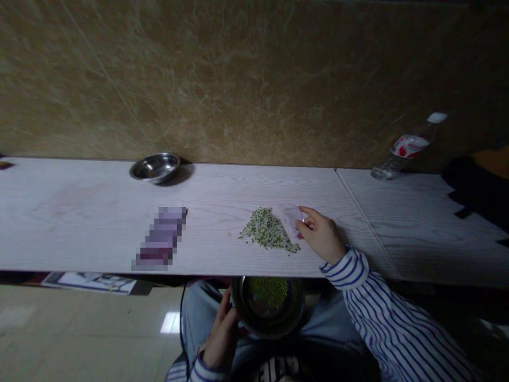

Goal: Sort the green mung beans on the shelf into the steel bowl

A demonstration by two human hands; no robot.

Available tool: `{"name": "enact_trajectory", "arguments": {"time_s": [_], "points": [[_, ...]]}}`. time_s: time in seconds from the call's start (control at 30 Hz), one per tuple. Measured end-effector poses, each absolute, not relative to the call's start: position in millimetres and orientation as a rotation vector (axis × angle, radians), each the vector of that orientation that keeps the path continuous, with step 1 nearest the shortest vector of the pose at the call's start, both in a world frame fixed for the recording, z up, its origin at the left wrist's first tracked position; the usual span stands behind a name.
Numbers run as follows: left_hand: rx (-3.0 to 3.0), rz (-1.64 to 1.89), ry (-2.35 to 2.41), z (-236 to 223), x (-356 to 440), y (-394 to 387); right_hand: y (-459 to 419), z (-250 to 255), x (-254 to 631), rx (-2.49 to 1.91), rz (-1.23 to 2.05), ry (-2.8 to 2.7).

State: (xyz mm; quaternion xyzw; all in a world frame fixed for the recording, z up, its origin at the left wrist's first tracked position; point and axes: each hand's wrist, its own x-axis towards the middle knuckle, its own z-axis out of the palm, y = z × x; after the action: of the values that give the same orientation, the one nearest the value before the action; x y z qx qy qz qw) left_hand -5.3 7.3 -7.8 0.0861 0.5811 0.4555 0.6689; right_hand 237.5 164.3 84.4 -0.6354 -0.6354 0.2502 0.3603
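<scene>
My left hand (222,331) is closed on the rim and side of a metal bowl (268,330), held over my lap just below the table's front edge. Green beans (270,291), small like mung beans, lie in the bowl. On the tabletop, my right hand (320,233) pinches a thin, see-through, pinkish plastic piece (289,216); its exact kind is unclear. This piece touches or borders the right side of a spread pile (265,229) of white grains mixed with green beans.
A second metal bowl (156,168) sits at the back left of the pale wooden table (214,212). Nearer me lies a blurred-out flat object (161,236). A clear bottle (409,146) with a white cap stands at the back right, by dark cloth (473,185). Behind rises a marbled wall (246,79).
</scene>
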Motion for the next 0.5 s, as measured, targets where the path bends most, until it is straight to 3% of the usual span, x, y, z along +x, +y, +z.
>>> {"name": "enact_trajectory", "arguments": {"time_s": [0.5], "points": [[0.211, 1.098, 1.31, -10.7, -10.0, 3.4, 263.0, 90.7, 225.1, -1.602, 0.686, -1.924]]}}
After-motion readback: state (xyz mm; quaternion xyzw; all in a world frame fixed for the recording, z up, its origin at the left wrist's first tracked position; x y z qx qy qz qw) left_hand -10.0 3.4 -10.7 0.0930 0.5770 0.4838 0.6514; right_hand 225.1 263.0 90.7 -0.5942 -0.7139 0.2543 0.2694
